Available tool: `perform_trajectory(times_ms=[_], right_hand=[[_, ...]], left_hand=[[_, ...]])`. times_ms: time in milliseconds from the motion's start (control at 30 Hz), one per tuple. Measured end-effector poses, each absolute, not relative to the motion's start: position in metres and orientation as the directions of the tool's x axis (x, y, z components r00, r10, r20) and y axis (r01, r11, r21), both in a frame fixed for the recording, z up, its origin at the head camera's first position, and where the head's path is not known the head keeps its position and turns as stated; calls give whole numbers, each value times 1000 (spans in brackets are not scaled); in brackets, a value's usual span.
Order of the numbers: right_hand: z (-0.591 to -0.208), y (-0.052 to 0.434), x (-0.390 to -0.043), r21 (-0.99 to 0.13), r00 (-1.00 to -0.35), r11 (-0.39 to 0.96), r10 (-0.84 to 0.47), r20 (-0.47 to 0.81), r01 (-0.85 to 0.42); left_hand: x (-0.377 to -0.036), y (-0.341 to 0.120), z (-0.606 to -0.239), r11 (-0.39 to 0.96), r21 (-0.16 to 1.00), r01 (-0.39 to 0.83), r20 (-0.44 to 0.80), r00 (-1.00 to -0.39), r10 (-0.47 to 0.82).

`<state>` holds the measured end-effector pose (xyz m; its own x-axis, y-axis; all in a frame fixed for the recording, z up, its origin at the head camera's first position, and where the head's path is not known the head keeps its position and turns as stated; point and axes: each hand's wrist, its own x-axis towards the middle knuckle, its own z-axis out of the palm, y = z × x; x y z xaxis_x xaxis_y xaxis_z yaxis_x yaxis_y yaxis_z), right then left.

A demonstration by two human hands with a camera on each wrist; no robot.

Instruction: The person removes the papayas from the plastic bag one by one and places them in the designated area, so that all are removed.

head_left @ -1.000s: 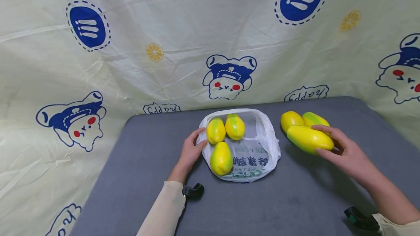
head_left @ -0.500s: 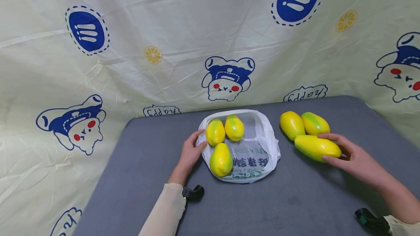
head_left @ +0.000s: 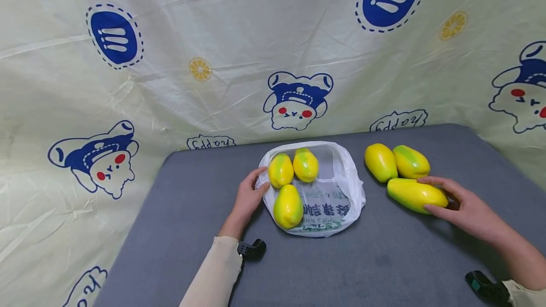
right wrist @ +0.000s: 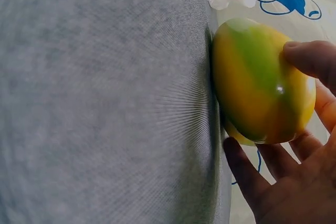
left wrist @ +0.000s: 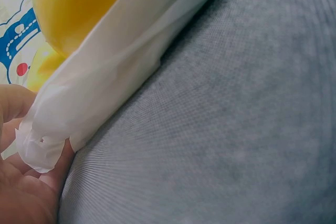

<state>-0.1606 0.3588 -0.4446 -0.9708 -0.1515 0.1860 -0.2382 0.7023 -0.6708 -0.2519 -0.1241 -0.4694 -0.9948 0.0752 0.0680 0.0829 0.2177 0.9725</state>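
A white plastic bag (head_left: 341,193) lies open on the grey table (head_left: 384,259) with three yellow-green papayas (head_left: 288,206) on it. My left hand (head_left: 261,179) pinches the bag's left rim; the left wrist view shows the bag edge (left wrist: 121,72) held at my palm (left wrist: 21,182), under a papaya (left wrist: 79,3). My right hand (head_left: 439,198) grips a papaya (head_left: 415,195) lying on the table right of the bag, finger above and thumb below. In the right wrist view that papaya (right wrist: 257,87) rests on the table (right wrist: 94,103). Two more papayas (head_left: 381,162) (head_left: 411,161) lie just behind it.
A pale cloth with blue cartoon prints (head_left: 294,98) hangs behind and around the table. Black wrist-camera mounts (head_left: 251,248) (head_left: 486,288) sit at both forearms. The table's front half holds bare grey surface.
My right hand has carried its papaya down and to the right, from in front of the two loose papayas onto the table. The left hand and bag have stayed still.
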Motion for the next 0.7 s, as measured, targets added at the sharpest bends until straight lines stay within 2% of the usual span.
perform_trajectory(times_ms=[267, 533, 700], right_hand=[[-442, 356, -162, -627, -945, 714, -165, 283, -313], [-425, 340, -164, -612, -935, 727, -119, 335, -312], [-407, 319, -168, -654, -948, 702, -94, 305, -281]], left_hand=[[-252, -124, -468, 207, 976, 72, 59, -996, 69], [-237, -120, -442, 216, 974, 63, 44, -995, 93], [-246, -123, -460, 211, 974, 87, 71, -994, 79]])
